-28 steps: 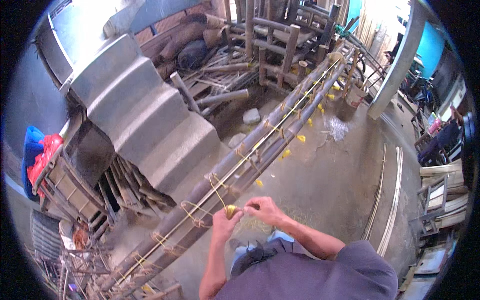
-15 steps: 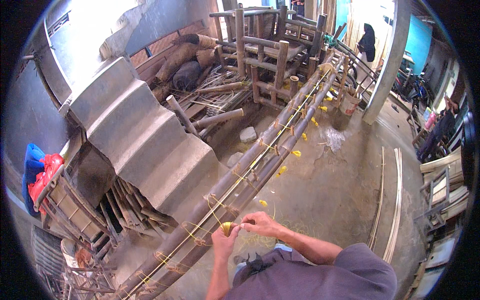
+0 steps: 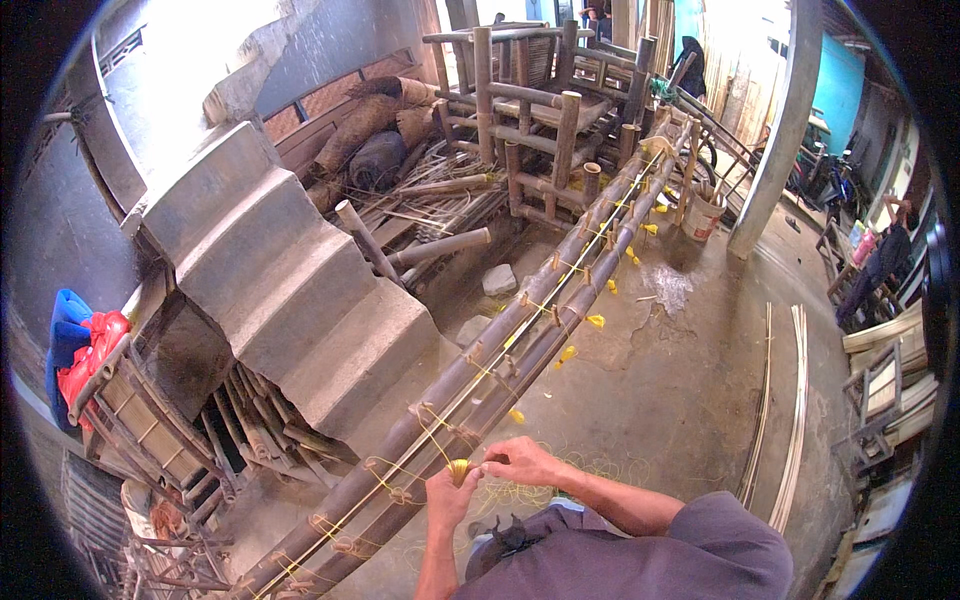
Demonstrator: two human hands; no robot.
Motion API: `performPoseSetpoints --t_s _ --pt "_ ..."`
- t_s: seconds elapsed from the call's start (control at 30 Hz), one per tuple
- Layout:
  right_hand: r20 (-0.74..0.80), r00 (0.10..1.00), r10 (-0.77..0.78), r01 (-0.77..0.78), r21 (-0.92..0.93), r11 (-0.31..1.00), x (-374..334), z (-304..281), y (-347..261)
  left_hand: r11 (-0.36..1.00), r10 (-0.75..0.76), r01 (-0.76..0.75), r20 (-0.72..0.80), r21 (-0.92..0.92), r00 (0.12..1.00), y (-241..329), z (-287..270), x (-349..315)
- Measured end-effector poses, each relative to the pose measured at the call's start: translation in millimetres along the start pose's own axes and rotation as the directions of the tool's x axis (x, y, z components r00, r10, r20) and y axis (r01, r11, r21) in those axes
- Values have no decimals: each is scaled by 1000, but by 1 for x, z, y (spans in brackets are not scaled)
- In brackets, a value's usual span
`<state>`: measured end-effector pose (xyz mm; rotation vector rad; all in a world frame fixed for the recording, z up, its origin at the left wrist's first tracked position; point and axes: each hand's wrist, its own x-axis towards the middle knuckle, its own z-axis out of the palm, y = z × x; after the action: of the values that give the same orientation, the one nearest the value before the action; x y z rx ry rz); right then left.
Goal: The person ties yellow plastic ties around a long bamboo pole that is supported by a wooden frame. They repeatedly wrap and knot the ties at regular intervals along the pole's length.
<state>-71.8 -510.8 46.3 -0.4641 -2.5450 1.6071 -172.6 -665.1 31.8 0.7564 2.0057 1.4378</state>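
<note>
My left hand (image 3: 449,498) is closed around a small wound bundle of yellow cord (image 3: 457,468). Fingers of my right hand (image 3: 522,462) are pinched together right beside it, at the left fingertips; a thin strand seems to be between them, too fine to make out well. Both hands are just above the near side of a long frame of two dark bamboo poles (image 3: 412,437). Short pegs and yellow cord loops line the poles, with cord stretched lengthwise between them. Several yellow cord bundles (image 3: 566,356) hang along the frame's right side.
Concrete steps (image 3: 300,290) rise left of the frame. Bamboo furniture (image 3: 530,110) stands at the back, near a bucket (image 3: 703,216) and a pillar (image 3: 778,130). Loose cord (image 3: 600,478) lies on the floor; thin strips (image 3: 795,420) lie farther right. A person (image 3: 885,250) is at the far right.
My hands stay together at the yellow bundle, with small finger shifts. The view has tilted slightly. A dark-clothed person in the background has moved left, partly behind the furniture.
</note>
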Motion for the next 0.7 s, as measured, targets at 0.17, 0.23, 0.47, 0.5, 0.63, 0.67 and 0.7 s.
performPoseSetpoints --t_s 0.17,0.23,0.47,0.5,0.63,0.67,0.7 --pt "-141 975 -172 172 -16 985 -2 6 -4 998 -10 9 9 56 1000 7 0 1" --pt "-159 929 -334 314 -137 939 -4 13 -2 999 -21 22 -24 24 999 -3 -1 2" --pt "-187 945 -270 249 -129 960 2 27 17 987 -40 30 -56 -159 998 -19 6 0" --pt "-188 938 -291 265 -153 952 2 27 16 985 -36 24 -68 -174 997 -23 7 -1" --pt "-170 903 -396 326 -329 886 3 25 13 967 -71 46 -89 -251 993 -20 8 -2" --pt "-160 892 -423 337 -390 857 3 26 13 988 -71 63 -57 -141 996 -16 6 -2" --pt "-133 911 -390 298 -441 846 1 28 12 997 -75 75 -26 -29 997 -10 1 -3"
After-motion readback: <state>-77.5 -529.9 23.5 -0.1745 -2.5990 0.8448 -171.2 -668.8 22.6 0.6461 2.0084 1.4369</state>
